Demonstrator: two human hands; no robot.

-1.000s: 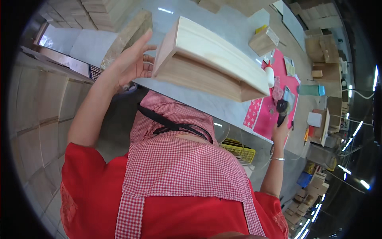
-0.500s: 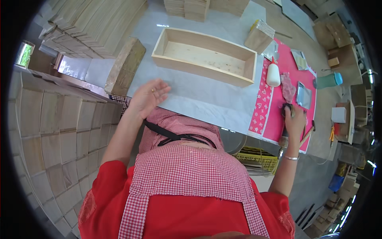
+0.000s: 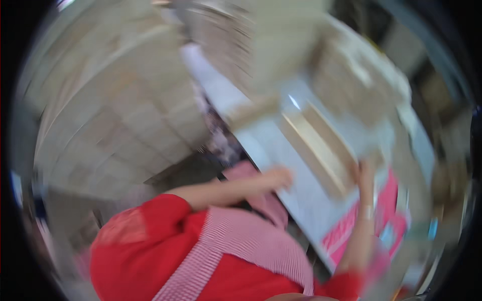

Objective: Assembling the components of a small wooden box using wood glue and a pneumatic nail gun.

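Motion smears the whole head view. A long, open wooden box (image 3: 322, 149) rests on the pale tabletop, slanting from upper left to lower right. At its right end is my right hand (image 3: 365, 169), touching or very near the corner; its fingers are too blurred to show a grip. My left hand (image 3: 279, 178) is over the near edge of the table, apart from the box. Its fingers are smeared too, and I make out nothing in them.
Stacked wooden pieces (image 3: 115, 105) rise like a wall on the left. More blurred wooden stacks (image 3: 351, 83) stand beyond the box. A pink patterned cloth (image 3: 344, 228) covers the right end of the table (image 3: 253, 143).
My view has swung leftward, turning the table and box aslant. My right hand has left the dark object on the pink cloth and is at the box's right end. My left forearm now points rightward.
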